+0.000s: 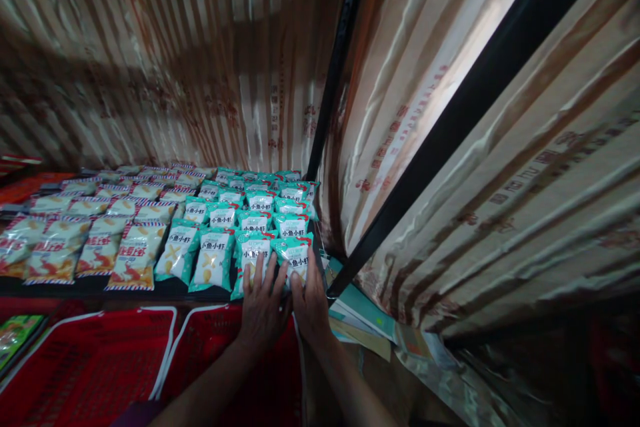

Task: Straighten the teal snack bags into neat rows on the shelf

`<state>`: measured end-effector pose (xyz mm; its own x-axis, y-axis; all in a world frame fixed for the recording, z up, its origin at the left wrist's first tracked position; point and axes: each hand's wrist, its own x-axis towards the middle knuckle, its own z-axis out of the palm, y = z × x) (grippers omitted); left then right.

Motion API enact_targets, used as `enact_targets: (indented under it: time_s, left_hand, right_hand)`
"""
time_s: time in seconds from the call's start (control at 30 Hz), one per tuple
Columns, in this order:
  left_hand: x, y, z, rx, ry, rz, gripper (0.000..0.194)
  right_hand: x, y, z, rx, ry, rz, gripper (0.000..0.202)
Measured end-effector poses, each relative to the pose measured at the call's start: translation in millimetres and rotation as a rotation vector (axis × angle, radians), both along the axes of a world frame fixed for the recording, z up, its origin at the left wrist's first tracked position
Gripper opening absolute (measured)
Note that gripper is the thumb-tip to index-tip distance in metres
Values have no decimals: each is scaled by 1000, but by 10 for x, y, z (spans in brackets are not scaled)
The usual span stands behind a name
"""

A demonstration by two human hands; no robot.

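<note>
A striped curtain (165,60) hangs behind the whole shelf (95,285) and folds round its right end, where two black poles (340,53) cross it, so the back edge and the right corner are closed in. The shelf itself is dark and nearly covered: only a thin bare strip shows along its front edge. Below that edge two red baskets (95,360) stand side by side, and the forearms reach over the right one. Orange packs (136,257) fill the left and middle of the shelf in rows running to the back. Teal packs (215,257) fill the right part, edge to edge, up to the right corner. Flat cardboard sheets (365,310) lie just off the right end, under the slanted pole.

Both hands lie flat and spread at the front right corner, thumbs touching, clamped on nothing. The left hand (263,307) rests its fingers on a front-row teal pack (249,255); the right hand (311,303) presses on the corner pack (296,255), which sits at the shelf's front edge beside the pole.
</note>
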<state>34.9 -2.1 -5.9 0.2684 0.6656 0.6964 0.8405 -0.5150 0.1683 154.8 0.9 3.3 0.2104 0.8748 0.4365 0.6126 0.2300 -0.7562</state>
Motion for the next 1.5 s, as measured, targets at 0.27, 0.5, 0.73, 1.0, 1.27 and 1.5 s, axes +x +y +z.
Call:
enact_targets:
  time_s: [0.27,0.5,0.73,1.0,1.27,1.5]
  left_hand:
    - [24,10,-40,38,-57,-18,49]
    - [13,19,-35,28,-39,-10,49]
    - [34,19,-26,29,-22,9,47]
    - [76,22,-28,62,8,38,45]
    - [74,12,-54,99,-5,11,44]
    - [70,12,-26,115,6,32,42]
  right_hand:
    - [-68,49,-69,75,-53,-79,61]
    - [-53,44,-60,49,-69,-84,61]
    - [-55,29,-54,27,-56,-102,61]
    - [-43,31,-68,41,-58,-118,61]
    - [-50,32,-132,61,-77,-158,69]
    - [-61,22,-41,18,-8,-118,70]
